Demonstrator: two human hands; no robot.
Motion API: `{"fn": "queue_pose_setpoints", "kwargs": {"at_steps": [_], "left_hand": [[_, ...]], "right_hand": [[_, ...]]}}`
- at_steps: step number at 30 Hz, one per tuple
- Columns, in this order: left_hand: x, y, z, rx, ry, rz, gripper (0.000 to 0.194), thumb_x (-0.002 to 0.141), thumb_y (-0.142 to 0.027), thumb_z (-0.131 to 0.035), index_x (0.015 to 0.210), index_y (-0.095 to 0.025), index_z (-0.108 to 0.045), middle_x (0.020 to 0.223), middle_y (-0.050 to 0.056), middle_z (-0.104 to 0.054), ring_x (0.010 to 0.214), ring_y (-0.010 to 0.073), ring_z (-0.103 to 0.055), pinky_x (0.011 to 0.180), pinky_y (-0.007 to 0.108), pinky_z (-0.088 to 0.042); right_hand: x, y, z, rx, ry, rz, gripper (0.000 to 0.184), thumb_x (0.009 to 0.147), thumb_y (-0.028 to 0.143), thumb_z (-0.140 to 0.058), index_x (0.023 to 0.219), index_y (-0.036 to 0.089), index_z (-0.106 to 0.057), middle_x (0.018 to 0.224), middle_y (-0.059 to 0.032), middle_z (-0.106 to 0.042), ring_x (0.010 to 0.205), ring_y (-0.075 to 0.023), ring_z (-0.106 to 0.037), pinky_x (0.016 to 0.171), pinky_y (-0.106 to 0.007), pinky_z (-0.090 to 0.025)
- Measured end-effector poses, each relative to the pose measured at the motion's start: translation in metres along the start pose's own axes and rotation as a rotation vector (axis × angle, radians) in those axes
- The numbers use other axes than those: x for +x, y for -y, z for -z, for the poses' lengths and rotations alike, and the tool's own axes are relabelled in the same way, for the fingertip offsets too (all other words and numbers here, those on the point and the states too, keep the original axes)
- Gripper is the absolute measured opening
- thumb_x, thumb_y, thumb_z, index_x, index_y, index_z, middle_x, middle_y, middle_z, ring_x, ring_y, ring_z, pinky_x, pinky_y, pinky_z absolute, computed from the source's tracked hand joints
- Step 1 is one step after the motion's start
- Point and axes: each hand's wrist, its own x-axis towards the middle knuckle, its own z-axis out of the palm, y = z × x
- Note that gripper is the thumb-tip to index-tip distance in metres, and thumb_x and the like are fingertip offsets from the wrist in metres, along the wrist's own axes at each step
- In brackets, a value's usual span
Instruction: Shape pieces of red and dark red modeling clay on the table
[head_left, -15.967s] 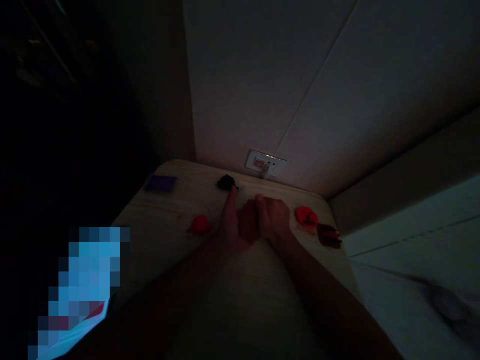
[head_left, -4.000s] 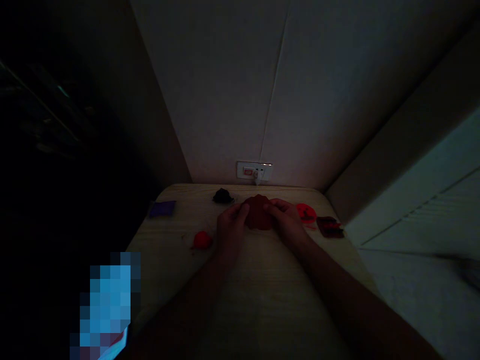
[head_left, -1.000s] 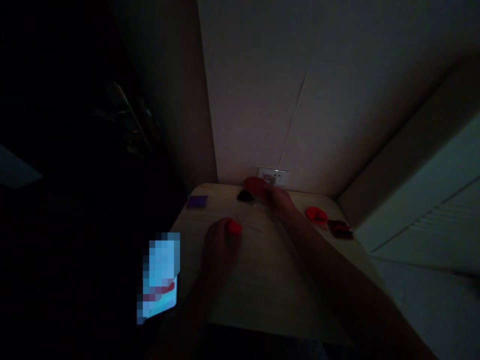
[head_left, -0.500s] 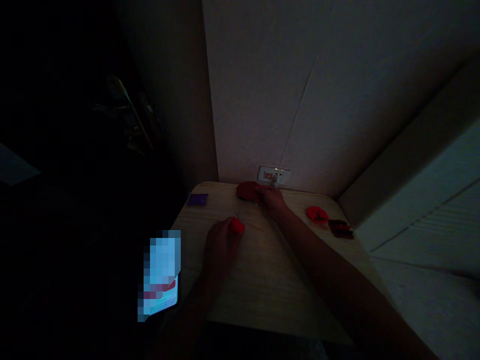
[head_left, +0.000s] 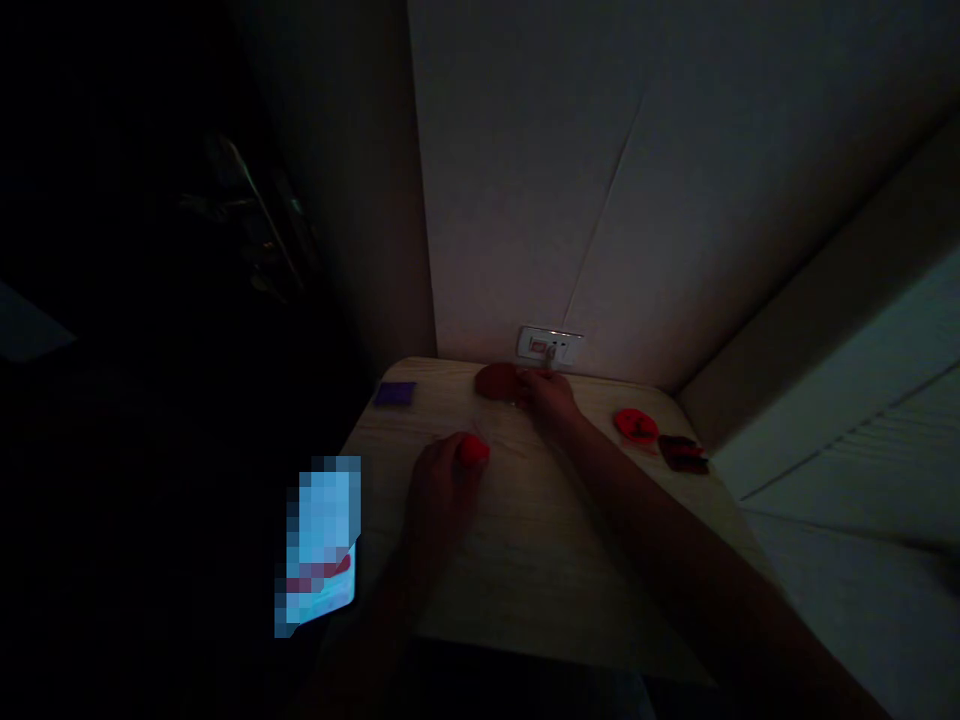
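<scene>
My left hand [head_left: 439, 480] is closed around a small bright red ball-like lump [head_left: 473, 451] above the middle of the wooden table. Further back, the bent fingers of my right hand [head_left: 549, 395] grip the right edge of a flat, rounded dark red piece [head_left: 496, 381]. That piece is near the table's back edge, below the wall socket. Dim light hides the fingertips' exact contact and what the piece is made of.
A purple packet [head_left: 395, 393] lies at the table's back left. To the right are a red round disc [head_left: 636, 426] and a dark red packet [head_left: 683, 454]. A wall socket [head_left: 551, 345] is behind the table [head_left: 540, 560]. A lit screen [head_left: 322, 550] glows at left.
The view has shifted slightly. My right hand has moved a little to the right, still at the dark red piece's edge. My left hand keeps hold of the red lump.
</scene>
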Motion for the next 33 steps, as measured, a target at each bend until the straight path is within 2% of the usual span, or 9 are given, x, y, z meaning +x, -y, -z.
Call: {"fn": "queue_pose_setpoints", "kwargs": {"at_steps": [2,6,9,12,15,17,20,26,33], "left_hand": [[0.000,0.000,0.000,0.000,0.005,0.020,0.029,0.094,-0.038,-0.063,0.113,-0.018,-0.068,0.114,0.013,-0.072,0.106,0.0299,-0.065,0.097,0.046,-0.052],[-0.003,0.001,0.001,-0.005,0.016,0.038,0.032,0.095,-0.039,-0.061,0.116,-0.016,-0.067,0.116,0.014,-0.071,0.109,0.0298,-0.064,0.100,0.047,-0.051],[-0.005,-0.002,0.001,-0.046,0.045,0.041,0.033,0.096,-0.038,-0.059,0.119,-0.016,-0.067,0.117,0.014,-0.071,0.109,0.0287,-0.064,0.099,0.046,-0.051],[-0.005,-0.016,-0.004,-0.106,0.083,0.051,0.029,0.094,-0.034,-0.062,0.116,-0.017,-0.069,0.115,0.012,-0.073,0.104,0.0270,-0.067,0.096,0.043,-0.053],[0.003,-0.037,-0.012,-0.214,0.145,0.067,0.025,0.088,-0.032,-0.069,0.109,-0.019,-0.072,0.108,0.009,-0.076,0.095,0.0246,-0.070,0.089,0.039,-0.056],[0.010,-0.051,-0.018,-0.298,0.208,0.116,0.025,0.085,-0.033,-0.072,0.106,-0.020,-0.075,0.102,0.007,-0.079,0.088,0.0236,-0.072,0.082,0.036,-0.057],[0.023,-0.061,-0.029,-0.363,0.293,0.177,0.023,0.083,-0.034,-0.074,0.101,-0.020,-0.078,0.093,0.007,-0.080,0.082,0.0238,-0.074,0.075,0.034,-0.057],[0.049,-0.064,-0.056,-0.379,0.387,0.139,0.025,0.076,-0.033,-0.080,0.095,-0.017,-0.080,0.087,0.007,-0.080,0.079,0.0245,-0.074,0.071,0.033,-0.056],[0.068,-0.069,-0.086,-0.568,0.514,0.144,0.030,0.069,-0.035,-0.086,0.090,-0.016,-0.079,0.086,0.007,-0.080,0.079,0.0225,-0.074,0.072,0.031,-0.057]], "right_hand": [[-0.006,0.003,0.009,-0.013,-0.038,0.054,0.026,0.078,0.035,-0.079,0.090,0.019,-0.064,0.080,-0.0045,-0.070,0.062,-0.0155,-0.062,0.046,-0.023,-0.046],[-0.037,0.004,0.043,-0.062,-0.052,0.163,0.031,0.074,0.041,-0.078,0.094,0.022,-0.064,0.083,-0.0007,-0.070,0.064,-0.0132,-0.061,0.049,-0.021,-0.043],[-0.070,0.002,0.067,-0.111,0.089,0.148,0.031,0.074,0.047,-0.077,0.083,0.018,-0.069,0.072,-0.0013,-0.069,0.056,-0.0120,-0.058,0.049,-0.023,-0.042],[-0.100,0.002,0.078,-0.139,0.263,0.100,0.039,0.073,0.052,-0.078,0.084,0.015,-0.073,0.072,-0.0052,-0.073,0.054,-0.0149,-0.061,0.049,-0.026,-0.046],[-0.115,0.003,0.077,-0.145,0.482,0.150,0.042,0.079,0.050,-0.078,0.105,0.018,-0.075,0.078,-0.0037,-0.075,0.058,-0.0152,-0.065,0.056,-0.028,-0.051],[-0.115,0.002,0.075,-0.135,0.514,0.234,0.041,0.079,0.046,-0.081,0.111,0.021,-0.075,0.080,-0.0027,-0.076,0.063,-0.0158,-0.067,0.059,-0.027,-0.052],[-0.109,-0.003,0.076,-0.079,0.465,0.285,0.037,0.075,0.042,-0.086,0.105,0.021,-0.079,0.089,-0.0046,-0.080,0.073,-0.0192,-0.071,0.067,-0.029,-0.054],[-0.095,-0.007,0.095,0.022,0.412,0.243,0.036,0.074,0.047,-0.085,0.096,0.019,-0.082,0.082,-0.0051,-0.080,0.072,-0.0189,-0.071,0.069,-0.029,-0.054],[-0.082,-0.001,0.115,0.031,0.259,0.251,0.031,0.073,0.048,-0.085,0.086,0.019,-0.083,0.068,-0.0022,-0.076,0.057,-0.0143,-0.063,0.057,-0.025,-0.050]]}}
